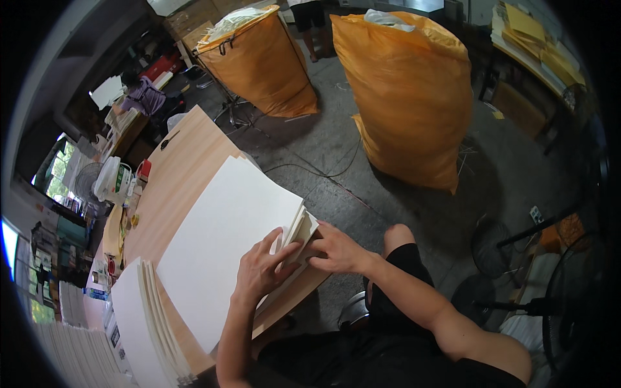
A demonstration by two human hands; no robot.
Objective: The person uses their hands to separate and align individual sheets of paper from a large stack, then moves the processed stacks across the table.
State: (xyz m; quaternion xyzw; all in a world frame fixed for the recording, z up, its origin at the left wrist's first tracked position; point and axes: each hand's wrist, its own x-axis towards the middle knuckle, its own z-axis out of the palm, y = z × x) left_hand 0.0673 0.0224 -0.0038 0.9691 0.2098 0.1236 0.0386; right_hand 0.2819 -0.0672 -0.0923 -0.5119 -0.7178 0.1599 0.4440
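Observation:
A stack of large white paper sheets (213, 226) lies on the light wooden table in front of me. Along its right edge, several layers of folded cream-white card (295, 234) stand up at the near corner. My left hand (260, 264) bends over these layers, with its thumb and fingers around their edges. From the right, my right hand (337, 251) grips the same card at its outer edge, with fingertips partly hidden behind it. Both hands are close together at the table's right side.
More white sheets stand in a stack (145, 317) at the lower left. Bottles and a white tub (113, 181) line the table's (174, 168) left side. Two big orange sacks (407, 97) stand on the floor ahead. Fans (491, 249) are at right; a person (145, 97) sits far left.

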